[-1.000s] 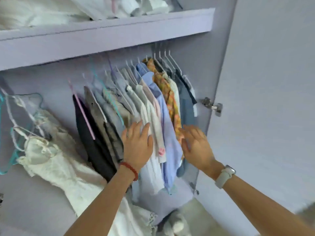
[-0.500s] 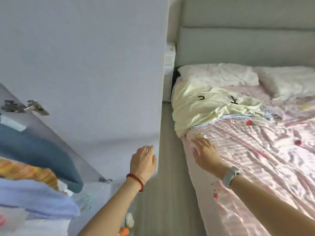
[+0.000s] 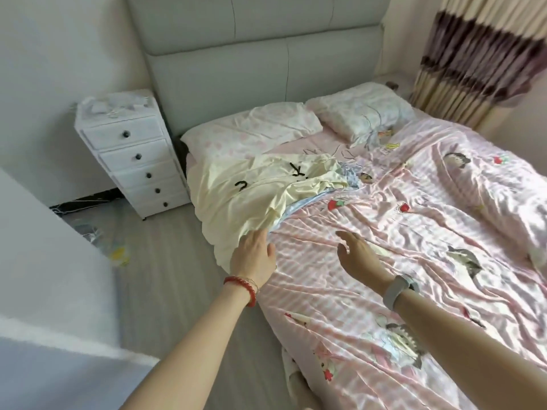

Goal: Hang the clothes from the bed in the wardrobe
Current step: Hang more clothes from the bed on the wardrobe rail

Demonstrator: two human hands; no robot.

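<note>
As we reach over the bed [image 3: 384,291], our left hand [image 3: 251,258] touches the yellow garment [image 3: 245,199] at centre frame, fingers apart, gripping nothing. Our right hand [image 3: 358,255] hovers open, lower right. Fetching is in hand; next we likely must grasp and lift the cloth.

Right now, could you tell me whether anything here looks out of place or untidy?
Yes: a pale yellow garment lies crumpled at the bed's edge, hanging over the side, with bluish cloth beneath. Clutter lies on the floor.
</note>
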